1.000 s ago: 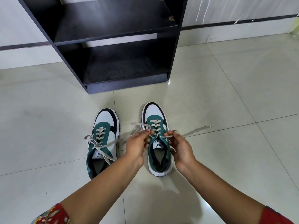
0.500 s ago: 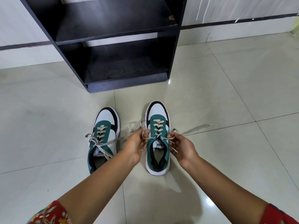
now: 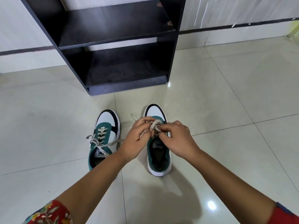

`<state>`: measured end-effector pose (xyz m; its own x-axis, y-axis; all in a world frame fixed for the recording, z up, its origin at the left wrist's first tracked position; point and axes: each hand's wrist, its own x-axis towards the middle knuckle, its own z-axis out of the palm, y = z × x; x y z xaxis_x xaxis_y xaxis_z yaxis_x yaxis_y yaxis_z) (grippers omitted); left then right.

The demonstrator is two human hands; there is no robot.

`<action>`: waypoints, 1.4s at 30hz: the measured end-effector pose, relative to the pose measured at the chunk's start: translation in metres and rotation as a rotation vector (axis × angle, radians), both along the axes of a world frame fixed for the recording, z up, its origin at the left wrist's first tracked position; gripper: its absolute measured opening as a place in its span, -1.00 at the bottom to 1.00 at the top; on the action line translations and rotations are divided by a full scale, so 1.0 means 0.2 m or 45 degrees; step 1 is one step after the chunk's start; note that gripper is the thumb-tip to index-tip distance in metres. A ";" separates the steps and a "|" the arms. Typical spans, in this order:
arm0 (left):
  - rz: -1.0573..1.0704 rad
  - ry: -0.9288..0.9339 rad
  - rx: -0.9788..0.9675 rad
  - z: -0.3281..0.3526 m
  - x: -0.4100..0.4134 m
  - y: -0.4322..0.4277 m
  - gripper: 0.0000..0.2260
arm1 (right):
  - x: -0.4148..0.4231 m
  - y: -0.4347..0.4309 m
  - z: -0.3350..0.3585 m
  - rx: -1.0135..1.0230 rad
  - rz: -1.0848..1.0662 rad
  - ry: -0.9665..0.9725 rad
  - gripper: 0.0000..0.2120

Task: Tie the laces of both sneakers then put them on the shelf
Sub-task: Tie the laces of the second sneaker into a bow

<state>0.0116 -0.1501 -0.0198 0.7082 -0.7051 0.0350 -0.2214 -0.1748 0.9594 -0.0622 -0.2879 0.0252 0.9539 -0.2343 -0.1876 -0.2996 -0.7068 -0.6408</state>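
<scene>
Both hands over right sneaker (image 3: 159,152) on floor tiles (image 3: 226,97): left hand (image 3: 135,138) and right hand (image 3: 177,139) each pinch its laces (image 3: 154,126), crossed into a loop between fingers. Left sneaker (image 3: 105,136) just beside it, laces loose. Black shelf (image 3: 116,29) beyond, well apart.

Bare floor (image 3: 226,97) between sneakers (image 3: 159,152) and open, unobstructed shelf (image 3: 123,75).

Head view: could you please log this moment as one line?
both hands knotting right sneaker laces | left sneaker untied | shelf empty
</scene>
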 end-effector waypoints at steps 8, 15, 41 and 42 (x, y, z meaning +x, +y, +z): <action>-0.174 -0.203 0.144 -0.02 0.02 0.02 -0.76 | -0.02 0.01 -0.04 -0.053 0.033 0.002 -0.67; -0.036 -0.355 0.216 0.01 0.04 0.00 -0.84 | -0.03 0.00 -0.06 0.049 -0.097 -0.116 -0.90; 0.704 -0.310 0.362 0.07 0.05 0.15 -0.69 | -0.01 -0.19 -0.03 0.795 -0.678 -0.433 -0.61; 0.696 -0.358 0.481 0.06 0.06 0.16 -0.72 | -0.02 -0.22 -0.04 0.595 -0.671 -0.389 -0.57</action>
